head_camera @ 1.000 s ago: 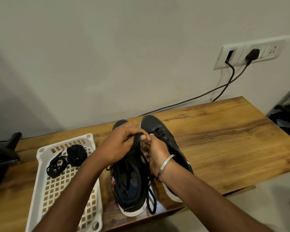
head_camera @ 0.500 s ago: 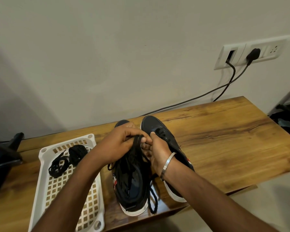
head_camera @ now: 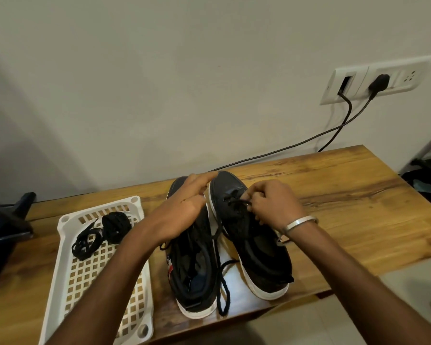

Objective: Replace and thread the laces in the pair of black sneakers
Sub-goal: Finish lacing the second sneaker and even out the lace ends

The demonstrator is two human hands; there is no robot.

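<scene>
The right hand (head_camera: 271, 205) has its fingers curled in a pinch on the black lace (head_camera: 237, 203) at the upper eyelets of the right black sneaker with a white sole (head_camera: 254, 240); a plain metal bangle (head_camera: 299, 223) circles that wrist. The lace crosses the eyelets and one loose end runs back toward six o'clock, between the two shoes, ending in a loop (head_camera: 223, 295) near the table's front edge. The left hand (head_camera: 184, 207) holds nothing: its fingers are stretched out and loose, reaching toward one o'clock over the toe of the left black sneaker with a white sole (head_camera: 192, 267), the fingertips close to the right shoe's toe; whether they touch it I cannot tell. The two sneakers stand side by side, toes at twelve o'clock, on the brown wood-grain table (head_camera: 346, 195). At nine o'clock from the shoes lies a white plastic lattice tray (head_camera: 97, 275), and in its far end rest two bundles of black laces (head_camera: 102, 232). At one to two o'clock on the wall, a white socket plate (head_camera: 383, 78) carries black cables (head_camera: 309, 140) that drop behind the table.
</scene>
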